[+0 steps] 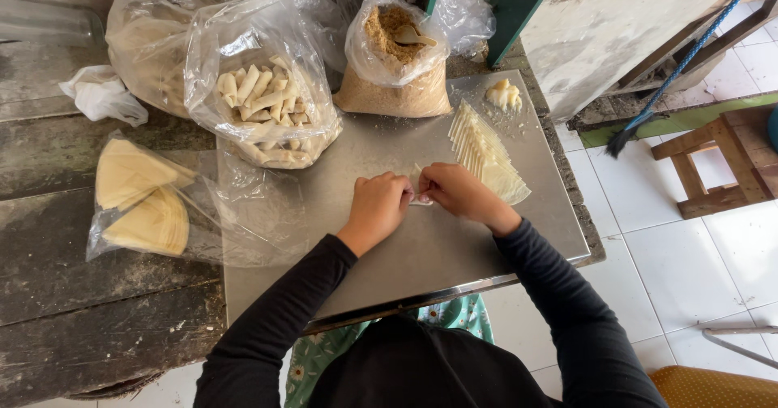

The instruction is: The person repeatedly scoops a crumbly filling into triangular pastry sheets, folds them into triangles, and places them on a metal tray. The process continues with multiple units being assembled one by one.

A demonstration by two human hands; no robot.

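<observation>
Left hand (379, 205) and right hand (455, 191) side by side, knuckles up, fingers curled in and pinched on a small pale wrapper piece (420, 200) between them. Both closed on it, pressed low against the steel sheet (421, 246) near the middle, likely so the thin skin can be folded tight against something flat and hard. Only a sliver of the piece visible between the fingertips; filling, if any, hidden.

Just beside the right hand, a fanned row of wrapper triangles (486, 153), thin, cream-coloured, overlapped like roof tiles, apparently so one can be peeled off at a time without reaching far. Past that row, near the far corner of the sheet, a small heap of pale chunks (503, 94), lumpy and soft-looking.

Beyond the hands, an open clear bag of brown crumbs (395, 80), grainy and dry, mouth rolled down, a scoop (413, 35) resting in it. To its left, a clear bag of finished rolls (263, 108), short pale cylinders piled loosely, mouth open toward the work area.

Farther left, on the dark, rough wooden desk (73, 294), a flat plastic packet of folded wrappers (142, 205), yellowish, quarter-round. Behind it, a crumpled white cloth or bag (101, 93). Off to the right, white floor tiles, a wooden stool (717, 161) and a broom (685, 59) leaning with a blue handle.
</observation>
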